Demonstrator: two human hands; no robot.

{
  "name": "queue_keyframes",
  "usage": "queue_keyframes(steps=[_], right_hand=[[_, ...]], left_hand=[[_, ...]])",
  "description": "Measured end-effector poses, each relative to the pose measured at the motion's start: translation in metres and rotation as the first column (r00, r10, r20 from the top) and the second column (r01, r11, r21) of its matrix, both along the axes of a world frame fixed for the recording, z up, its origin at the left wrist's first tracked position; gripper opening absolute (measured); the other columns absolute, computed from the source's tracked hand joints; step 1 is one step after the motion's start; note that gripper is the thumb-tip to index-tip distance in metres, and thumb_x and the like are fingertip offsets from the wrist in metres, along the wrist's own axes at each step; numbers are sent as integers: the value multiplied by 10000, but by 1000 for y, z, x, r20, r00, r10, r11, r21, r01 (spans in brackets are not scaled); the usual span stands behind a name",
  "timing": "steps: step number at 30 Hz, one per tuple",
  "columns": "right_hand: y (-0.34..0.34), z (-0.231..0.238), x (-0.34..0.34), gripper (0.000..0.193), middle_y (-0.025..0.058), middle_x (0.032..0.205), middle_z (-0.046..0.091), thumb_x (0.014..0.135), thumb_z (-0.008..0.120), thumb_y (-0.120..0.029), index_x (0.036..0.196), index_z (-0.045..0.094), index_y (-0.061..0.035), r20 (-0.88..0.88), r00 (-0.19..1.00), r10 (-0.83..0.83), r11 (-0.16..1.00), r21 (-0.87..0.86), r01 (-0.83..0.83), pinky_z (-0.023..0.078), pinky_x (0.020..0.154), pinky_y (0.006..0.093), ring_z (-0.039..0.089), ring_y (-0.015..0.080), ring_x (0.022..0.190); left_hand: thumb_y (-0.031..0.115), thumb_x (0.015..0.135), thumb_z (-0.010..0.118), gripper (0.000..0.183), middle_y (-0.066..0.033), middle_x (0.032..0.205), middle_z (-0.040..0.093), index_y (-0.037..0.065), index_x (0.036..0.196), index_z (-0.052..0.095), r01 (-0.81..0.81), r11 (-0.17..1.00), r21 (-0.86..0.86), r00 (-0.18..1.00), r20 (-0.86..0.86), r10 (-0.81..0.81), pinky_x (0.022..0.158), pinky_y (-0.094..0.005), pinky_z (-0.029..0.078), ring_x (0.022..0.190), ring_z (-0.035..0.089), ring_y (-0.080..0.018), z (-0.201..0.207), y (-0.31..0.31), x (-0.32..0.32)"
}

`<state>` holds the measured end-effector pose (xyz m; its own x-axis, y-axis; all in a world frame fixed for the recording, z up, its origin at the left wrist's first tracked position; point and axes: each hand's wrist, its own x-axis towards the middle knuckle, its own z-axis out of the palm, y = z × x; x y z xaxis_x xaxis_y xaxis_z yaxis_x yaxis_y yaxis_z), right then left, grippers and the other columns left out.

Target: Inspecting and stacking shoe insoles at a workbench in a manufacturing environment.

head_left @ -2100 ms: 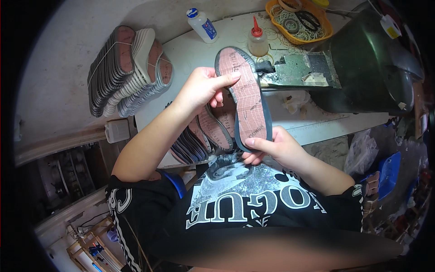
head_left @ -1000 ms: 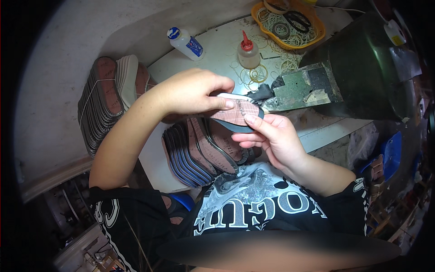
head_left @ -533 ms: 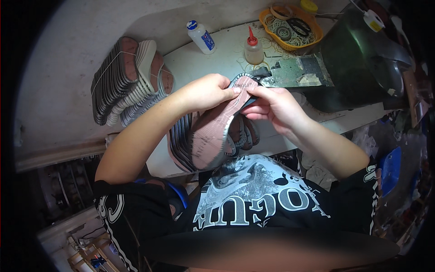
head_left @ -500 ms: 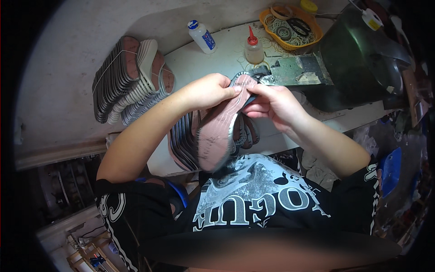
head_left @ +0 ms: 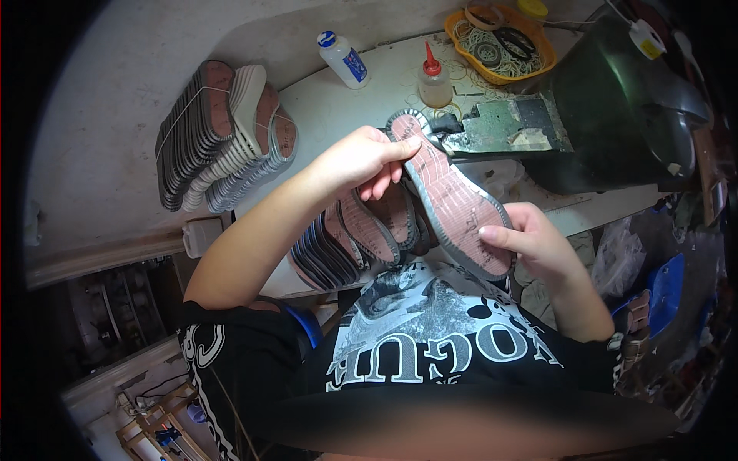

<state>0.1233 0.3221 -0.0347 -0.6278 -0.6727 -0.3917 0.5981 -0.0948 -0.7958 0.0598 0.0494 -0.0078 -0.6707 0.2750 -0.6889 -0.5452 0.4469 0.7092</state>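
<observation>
A pink shoe sole piece with a dark grey stitched edge (head_left: 453, 190) is held up between both hands, tilted from upper left to lower right. My left hand (head_left: 370, 160) grips its narrow end, thumb on top. On the wide end, my right hand (head_left: 530, 238) closes with its thumb on the pink face and fingers behind the edge. The narrow tip is close to the black and green machine arm (head_left: 500, 127); whether they touch I cannot tell. Below my left hand lies a row of similar sole pieces (head_left: 330, 250), partly hidden by my hand and the held piece.
Tied bundles of sole pieces (head_left: 223, 134) stand at the left. At the back are a white bottle with a blue cap (head_left: 343, 61), a red-tipped squeeze bottle (head_left: 435, 83) and a yellow basket of rubber bands (head_left: 503, 46). A dark green machine body (head_left: 615, 107) fills the right.
The sole piece has swung, its wide end moving right and its pink face turning more toward view. My right hand has shifted from the narrow end down to the wide end.
</observation>
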Motion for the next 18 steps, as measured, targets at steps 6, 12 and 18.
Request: queue_keyframes(steps=[6,12,18], right_hand=[[-18,-17,2,261,76,916,682,907,624,-163,1035,650,63,30,979,-203,979,7,203,495,723,228,616,92,788],[-49,-25,-10,267,75,948,680,925,605,-179,1061,636,48,79,977,-201,979,-28,203,503,751,242,626,102,824],[-104,-4,6,293,61,1014,656,964,555,-203,1138,559,33,-205,949,-240,968,-124,218,489,813,272,606,116,885]], left_hand=[[568,809,665,586,32,411,416,56,548,552,64,996,-57,992,-100,-70,316,-216,246,327,360,-60,-14,-12,-28],[501,867,632,516,23,438,447,59,609,565,-15,1000,-23,978,-209,10,335,-205,266,347,379,-58,-31,-26,-40],[275,1027,314,328,-127,679,566,-5,1079,477,-234,817,527,45,-834,550,543,-292,470,549,523,-180,-58,-51,66]])
